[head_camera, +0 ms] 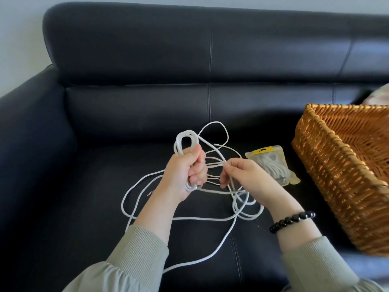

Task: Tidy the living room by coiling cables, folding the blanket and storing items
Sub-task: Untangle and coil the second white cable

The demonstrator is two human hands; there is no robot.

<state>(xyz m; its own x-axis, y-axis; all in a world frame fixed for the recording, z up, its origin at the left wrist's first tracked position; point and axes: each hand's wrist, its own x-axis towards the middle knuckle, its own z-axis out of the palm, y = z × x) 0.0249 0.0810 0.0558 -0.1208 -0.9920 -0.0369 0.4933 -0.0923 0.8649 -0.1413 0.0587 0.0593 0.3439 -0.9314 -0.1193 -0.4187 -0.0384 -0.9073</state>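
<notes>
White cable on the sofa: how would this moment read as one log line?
step: coiling | left hand: grips coiled loops of white cable | right hand: pinches loose strand | rest: tangled on sofa

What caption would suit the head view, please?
Left hand grips a coiled white cable while the right hand pinches a loose strand, over a black sofa beside a wicker basket.

The wicker basket point(336, 175) was cut off by the right edge, its near corner blurred. The pale object point(379, 95) behind it was blurred and cropped, and could not be identified. Print on the pouch point(273, 165) was too small to read. Curled fingers of the left hand point(185, 171) hid part of the white cable point(186, 133) bundled in it.
</notes>
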